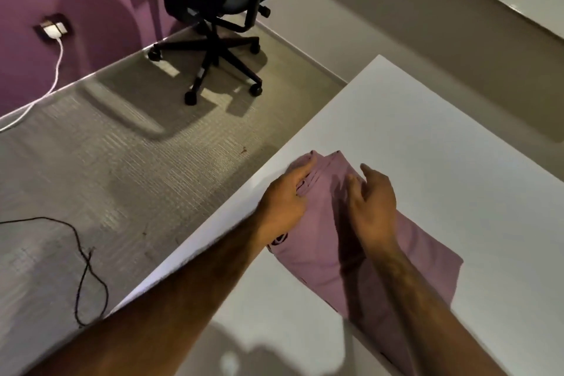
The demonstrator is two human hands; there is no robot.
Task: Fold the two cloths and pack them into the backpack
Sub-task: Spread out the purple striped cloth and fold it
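Cloth [314, 253] of a mauve colour, seen from the head view, lies folded into a long band on the white bench [427, 131], close to its left edge. Its long axis runs diagonally from the person's near right to the far left. The left hand [283, 204] is at the far end, its fingers [300, 189] curled into the cloth's left edge and pinching it. The right hand [374, 204] is over the band's right side, just beside the left, fingers loose and apart; whether they touch the fabric cannot be told. Both hands sit at the far end, so the next fold would likely bring that end toward the body. No second cloth or backpack is in view.
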